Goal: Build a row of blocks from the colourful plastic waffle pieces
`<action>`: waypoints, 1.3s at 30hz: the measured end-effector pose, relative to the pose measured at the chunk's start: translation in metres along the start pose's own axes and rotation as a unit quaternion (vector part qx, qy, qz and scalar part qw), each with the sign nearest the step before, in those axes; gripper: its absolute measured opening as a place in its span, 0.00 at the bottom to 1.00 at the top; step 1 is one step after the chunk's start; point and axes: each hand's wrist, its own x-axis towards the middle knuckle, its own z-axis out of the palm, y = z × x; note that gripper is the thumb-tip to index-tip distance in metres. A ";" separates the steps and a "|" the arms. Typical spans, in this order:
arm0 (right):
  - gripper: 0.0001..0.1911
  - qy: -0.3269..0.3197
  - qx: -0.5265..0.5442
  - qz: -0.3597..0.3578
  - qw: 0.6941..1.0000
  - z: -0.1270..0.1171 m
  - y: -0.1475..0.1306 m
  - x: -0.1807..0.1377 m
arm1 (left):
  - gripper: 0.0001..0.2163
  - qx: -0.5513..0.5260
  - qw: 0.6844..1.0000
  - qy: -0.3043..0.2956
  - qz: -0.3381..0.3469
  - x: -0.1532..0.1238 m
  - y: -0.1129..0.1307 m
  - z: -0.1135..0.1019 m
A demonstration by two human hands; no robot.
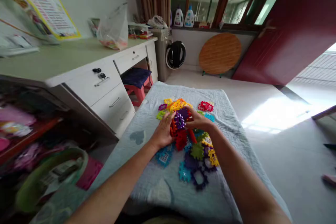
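Observation:
Both of my hands are wrapped round a built-up piece of red and purple notched building blocks (pixel 179 121) over the middle of the cloth-covered table. My left hand (pixel 165 131) grips its left side, fingers curled along the edge. On the right side my right hand (pixel 198 119) holds it, with the thumb near the purple face. Loose notched blocks lie all round: a yellow-orange group (pixel 177 104) behind, a red block (pixel 205 106) at the back right, a blue block (pixel 164 155) by my left wrist. Nearer me are a green block (pixel 197 150) and a dark purple ring-shaped block (pixel 199 178).
The table wears a pale blue cloth (pixel 141 168). To the left stands a white desk (pixel 105 91) with drawers, a plastic bag (pixel 114 28) on top, and a pink stool (pixel 138 80) beside it. A bin (pixel 81 168) sits at lower left. A round wooden tabletop (pixel 219 53) leans behind.

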 end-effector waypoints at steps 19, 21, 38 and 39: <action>0.36 0.128 -0.028 -0.122 0.984 -0.026 -0.008 -0.067 | 0.25 -0.137 0.973 0.027 -0.183 0.019 -0.016 -0.039; 0.32 0.190 -0.032 -0.115 0.975 -0.031 0.001 -0.069 | 0.28 -0.133 0.976 0.021 -0.174 0.018 -0.022 -0.039; 0.31 0.249 -0.286 -0.059 0.923 -0.011 0.035 -0.052 | 0.28 -0.080 0.977 -0.131 -0.146 0.042 -0.031 -0.024; 0.30 0.240 -0.257 -0.073 0.933 -0.013 0.033 -0.052 | 0.25 -0.086 0.978 -0.127 -0.141 0.045 -0.031 -0.025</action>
